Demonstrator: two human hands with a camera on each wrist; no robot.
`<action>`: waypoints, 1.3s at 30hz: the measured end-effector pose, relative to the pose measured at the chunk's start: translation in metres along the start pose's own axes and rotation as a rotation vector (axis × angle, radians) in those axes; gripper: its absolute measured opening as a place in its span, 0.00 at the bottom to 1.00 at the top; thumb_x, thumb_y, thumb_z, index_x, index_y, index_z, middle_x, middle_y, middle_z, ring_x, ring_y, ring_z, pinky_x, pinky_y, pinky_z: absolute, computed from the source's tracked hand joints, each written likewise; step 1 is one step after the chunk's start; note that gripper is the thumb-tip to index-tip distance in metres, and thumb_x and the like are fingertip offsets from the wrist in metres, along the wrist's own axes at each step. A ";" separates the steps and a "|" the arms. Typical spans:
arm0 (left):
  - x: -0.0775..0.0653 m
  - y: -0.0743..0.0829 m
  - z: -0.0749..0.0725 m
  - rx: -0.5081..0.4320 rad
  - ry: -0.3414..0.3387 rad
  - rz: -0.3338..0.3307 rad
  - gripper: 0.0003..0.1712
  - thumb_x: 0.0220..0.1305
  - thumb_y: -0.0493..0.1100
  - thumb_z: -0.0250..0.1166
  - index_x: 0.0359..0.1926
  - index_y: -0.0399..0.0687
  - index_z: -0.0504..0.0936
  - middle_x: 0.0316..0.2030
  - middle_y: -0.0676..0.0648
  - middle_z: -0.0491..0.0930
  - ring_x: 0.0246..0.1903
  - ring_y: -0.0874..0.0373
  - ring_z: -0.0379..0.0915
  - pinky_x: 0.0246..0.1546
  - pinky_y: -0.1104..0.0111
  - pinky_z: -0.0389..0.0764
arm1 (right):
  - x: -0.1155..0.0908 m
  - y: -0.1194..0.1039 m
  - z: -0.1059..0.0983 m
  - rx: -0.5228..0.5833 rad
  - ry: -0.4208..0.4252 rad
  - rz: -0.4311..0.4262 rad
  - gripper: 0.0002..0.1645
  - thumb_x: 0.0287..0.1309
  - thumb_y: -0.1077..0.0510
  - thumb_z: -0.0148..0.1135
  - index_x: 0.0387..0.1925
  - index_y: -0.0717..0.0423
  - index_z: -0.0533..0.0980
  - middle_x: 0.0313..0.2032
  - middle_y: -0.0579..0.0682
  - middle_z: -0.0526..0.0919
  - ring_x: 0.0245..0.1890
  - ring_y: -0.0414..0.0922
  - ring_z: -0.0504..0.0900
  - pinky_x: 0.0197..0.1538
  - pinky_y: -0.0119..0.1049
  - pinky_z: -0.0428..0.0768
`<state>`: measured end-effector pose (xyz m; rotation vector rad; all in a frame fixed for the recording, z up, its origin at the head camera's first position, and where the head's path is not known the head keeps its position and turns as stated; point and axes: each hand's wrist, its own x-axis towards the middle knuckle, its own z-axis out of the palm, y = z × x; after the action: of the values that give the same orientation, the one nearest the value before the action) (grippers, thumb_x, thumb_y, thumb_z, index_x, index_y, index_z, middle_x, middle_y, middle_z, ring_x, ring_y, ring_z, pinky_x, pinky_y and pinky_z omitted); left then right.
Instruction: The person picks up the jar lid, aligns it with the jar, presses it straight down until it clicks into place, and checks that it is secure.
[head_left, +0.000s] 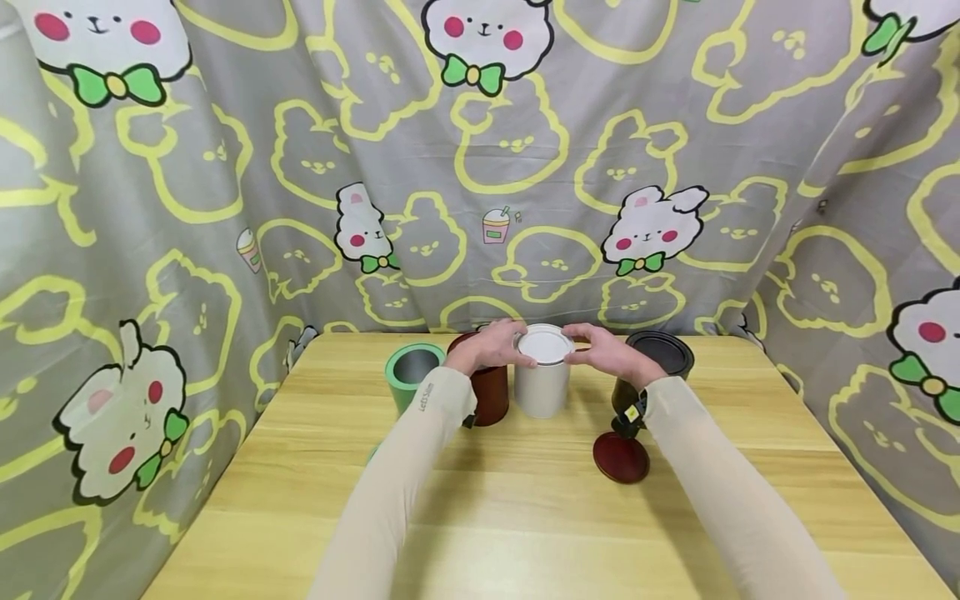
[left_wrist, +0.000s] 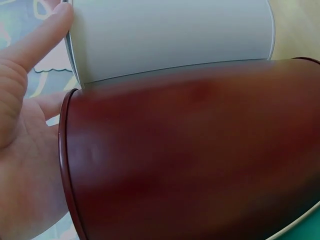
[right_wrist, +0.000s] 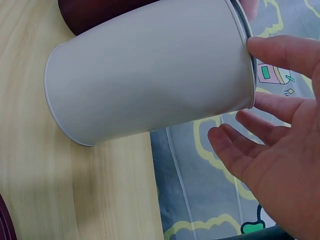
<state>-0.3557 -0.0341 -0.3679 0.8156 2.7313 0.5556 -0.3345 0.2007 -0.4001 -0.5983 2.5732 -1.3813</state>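
Hands [head_left: 498,343] [head_left: 606,352] round lid edge [head_left: 544,362] (room rightward)

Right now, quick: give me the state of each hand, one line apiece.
Left hand: holding the white lid by its left edge.
Right hand: holding the same lid by its right edge.

Fingers [head_left: 582,332] round white lid [head_left: 545,343], white canister [head_left: 542,393] beneath

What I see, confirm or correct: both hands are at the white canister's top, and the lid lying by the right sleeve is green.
Wrong colour: in the head view, that lid is dark red, not green. The left hand and right hand are at the top of the white canister.
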 end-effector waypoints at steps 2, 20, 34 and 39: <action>-0.001 -0.001 0.000 -0.005 -0.001 -0.002 0.37 0.57 0.56 0.67 0.63 0.45 0.69 0.59 0.43 0.67 0.58 0.49 0.61 0.57 0.59 0.65 | 0.000 0.002 0.001 -0.005 0.001 -0.003 0.35 0.58 0.60 0.62 0.64 0.69 0.62 0.62 0.66 0.64 0.63 0.61 0.62 0.60 0.54 0.65; 0.000 -0.002 0.004 0.066 0.034 0.006 0.32 0.62 0.57 0.61 0.61 0.45 0.70 0.53 0.45 0.73 0.51 0.51 0.68 0.52 0.59 0.67 | 0.003 0.003 0.009 -0.002 0.030 0.049 0.36 0.61 0.51 0.61 0.65 0.63 0.62 0.63 0.62 0.64 0.63 0.59 0.62 0.57 0.54 0.68; 0.001 -0.002 0.008 0.089 0.070 0.006 0.34 0.62 0.58 0.61 0.63 0.47 0.70 0.54 0.46 0.74 0.53 0.51 0.67 0.54 0.59 0.67 | 0.001 -0.002 0.013 -0.070 0.049 0.043 0.37 0.62 0.50 0.60 0.67 0.60 0.61 0.63 0.60 0.65 0.61 0.59 0.64 0.56 0.53 0.69; 0.003 -0.003 0.008 0.099 0.072 0.014 0.34 0.62 0.60 0.60 0.63 0.48 0.70 0.54 0.47 0.74 0.53 0.52 0.67 0.54 0.59 0.67 | 0.004 -0.001 0.015 -0.108 0.054 0.031 0.40 0.60 0.48 0.61 0.68 0.61 0.60 0.64 0.61 0.64 0.61 0.58 0.64 0.57 0.52 0.68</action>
<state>-0.3570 -0.0317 -0.3769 0.8549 2.8404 0.4650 -0.3328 0.1875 -0.4072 -0.5411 2.7020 -1.2731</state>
